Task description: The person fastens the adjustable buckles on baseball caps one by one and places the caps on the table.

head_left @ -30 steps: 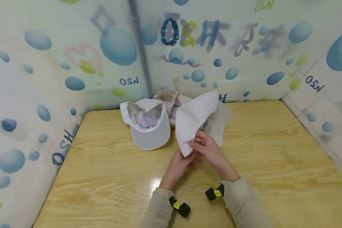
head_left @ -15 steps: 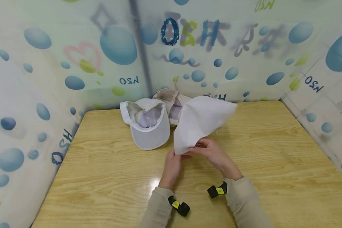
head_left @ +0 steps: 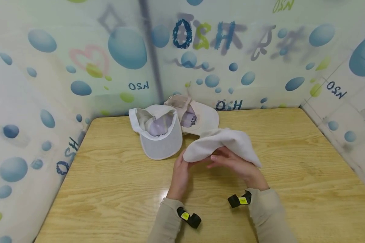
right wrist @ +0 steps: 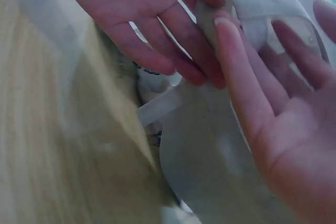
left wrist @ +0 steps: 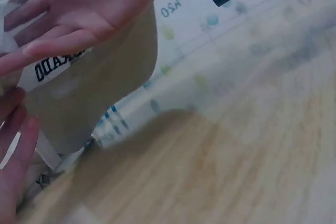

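Note:
A white baseball cap (head_left: 225, 141) is held over the table, its black-lettered inside showing in the left wrist view. My left hand (head_left: 180, 177) pinches the cap's left edge; in the right wrist view its thumb lies over the fabric and its fingers extend beneath. Reaching under the cap is my right hand (head_left: 238, 168), its fingers straight and spread in the left wrist view, close to the cap's inner side. Behind, a white cap (head_left: 161, 148) lies upturned with its brim toward me. Beside that one, a cream cap (head_left: 205, 118) also rests upturned.
The wooden table (head_left: 124, 199) backs onto a bubble-printed wall covering (head_left: 182, 77), which also rises at both sides. A black strap (head_left: 188, 217) is on the left wrist and another black strap (head_left: 239, 199) on the right.
The held cap has swung down and to the right, uncovering the cream cap behind it. My right hand has shifted right and opened its fingers under the cap; the left stays at the edge.

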`<state>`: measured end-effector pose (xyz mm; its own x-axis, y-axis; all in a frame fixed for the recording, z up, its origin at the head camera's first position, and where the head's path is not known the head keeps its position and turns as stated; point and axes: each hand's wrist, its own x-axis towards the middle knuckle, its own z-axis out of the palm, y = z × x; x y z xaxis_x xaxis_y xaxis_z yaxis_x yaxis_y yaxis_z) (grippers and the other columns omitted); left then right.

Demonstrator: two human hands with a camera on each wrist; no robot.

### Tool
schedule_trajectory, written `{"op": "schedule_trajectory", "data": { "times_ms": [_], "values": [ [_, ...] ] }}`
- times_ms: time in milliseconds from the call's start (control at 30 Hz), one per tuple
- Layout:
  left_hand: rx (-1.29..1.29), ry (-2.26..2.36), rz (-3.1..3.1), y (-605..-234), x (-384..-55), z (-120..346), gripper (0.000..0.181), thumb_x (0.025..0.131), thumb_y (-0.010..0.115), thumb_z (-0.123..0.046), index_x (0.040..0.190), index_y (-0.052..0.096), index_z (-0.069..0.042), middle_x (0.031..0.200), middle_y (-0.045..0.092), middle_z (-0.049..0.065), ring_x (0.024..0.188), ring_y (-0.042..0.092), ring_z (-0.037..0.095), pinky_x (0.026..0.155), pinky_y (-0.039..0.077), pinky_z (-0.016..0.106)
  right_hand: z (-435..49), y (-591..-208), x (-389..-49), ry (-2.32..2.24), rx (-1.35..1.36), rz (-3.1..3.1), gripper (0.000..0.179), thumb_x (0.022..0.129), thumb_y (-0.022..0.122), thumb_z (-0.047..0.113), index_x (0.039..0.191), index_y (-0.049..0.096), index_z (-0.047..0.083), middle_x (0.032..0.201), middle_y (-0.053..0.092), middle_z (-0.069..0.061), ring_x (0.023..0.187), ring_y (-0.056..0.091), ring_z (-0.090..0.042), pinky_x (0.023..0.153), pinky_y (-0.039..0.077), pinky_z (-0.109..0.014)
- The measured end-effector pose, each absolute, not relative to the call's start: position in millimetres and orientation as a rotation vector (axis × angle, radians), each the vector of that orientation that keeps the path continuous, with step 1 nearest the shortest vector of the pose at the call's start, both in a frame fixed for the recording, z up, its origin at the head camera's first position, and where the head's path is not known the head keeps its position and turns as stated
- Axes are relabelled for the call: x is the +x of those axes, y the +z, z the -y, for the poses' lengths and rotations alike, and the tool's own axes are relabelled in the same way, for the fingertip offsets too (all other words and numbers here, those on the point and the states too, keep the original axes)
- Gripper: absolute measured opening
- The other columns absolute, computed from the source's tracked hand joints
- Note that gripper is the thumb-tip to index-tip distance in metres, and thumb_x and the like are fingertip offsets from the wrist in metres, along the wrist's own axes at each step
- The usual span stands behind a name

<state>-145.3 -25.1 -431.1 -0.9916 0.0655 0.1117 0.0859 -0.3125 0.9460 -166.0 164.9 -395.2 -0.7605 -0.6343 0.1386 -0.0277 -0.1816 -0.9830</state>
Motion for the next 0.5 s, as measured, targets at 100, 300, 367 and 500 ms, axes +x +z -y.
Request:
{"op": "schedule_trajectory", "data": {
  "times_ms": [100, 300, 367, 500],
  "values": [
    [-0.167, -2.546, 1.844, -432, -147, 27, 0.027, 0.094, 0.038, -0.008, 0.116, 0.054, -0.003, 0.108, 0.056, 0.006, 0.098, 0.053, 0.018, 0.089, 0.041, 0.035, -167, -389, -163, -1.955, -0.89, -1.634, 0.037, 0.092, 0.046, 0.002, 0.128, 0.04, 0.0, 0.121, 0.049, -0.018, 0.105, 0.051, -0.036, 0.081, 0.04, -0.056],
    [-0.205, -2.533, 1.798, -422, -147, 29, 0.026, 0.092, 0.043, -0.015, 0.112, 0.055, -0.003, 0.107, 0.055, 0.006, 0.101, 0.05, 0.019, 0.092, 0.037, 0.035, -170, -380, -161, -1.893, -1.169, -1.494, 0.038, 0.092, 0.036, -0.008, 0.129, 0.035, -0.008, 0.113, 0.044, -0.04, 0.108, 0.047, -0.041, 0.08, 0.041, -0.055],
    [-0.203, -2.545, 1.755, -418, -148, 30, 0.024, 0.092, 0.043, -0.016, 0.108, 0.057, -0.005, 0.105, 0.055, 0.005, 0.099, 0.049, 0.018, 0.091, 0.036, 0.035, -172, -381, -164, -1.946, -1.196, -1.415, 0.039, 0.091, 0.035, -0.01, 0.13, 0.031, -0.01, 0.116, 0.039, -0.042, 0.107, 0.044, -0.047, 0.08, 0.04, -0.057],
    [-0.189, -2.585, 1.621, -415, -149, 33, 0.018, 0.094, 0.042, -0.017, 0.1, 0.058, -0.01, 0.1, 0.053, 0.003, 0.096, 0.048, 0.016, 0.09, 0.037, 0.033, -179, -393, -173, -2.078, -1.132, -1.293, 0.038, 0.094, 0.029, -0.006, 0.132, 0.028, -0.007, 0.125, 0.039, -0.034, 0.108, 0.039, -0.052, 0.082, 0.039, -0.058]
  ]
}}
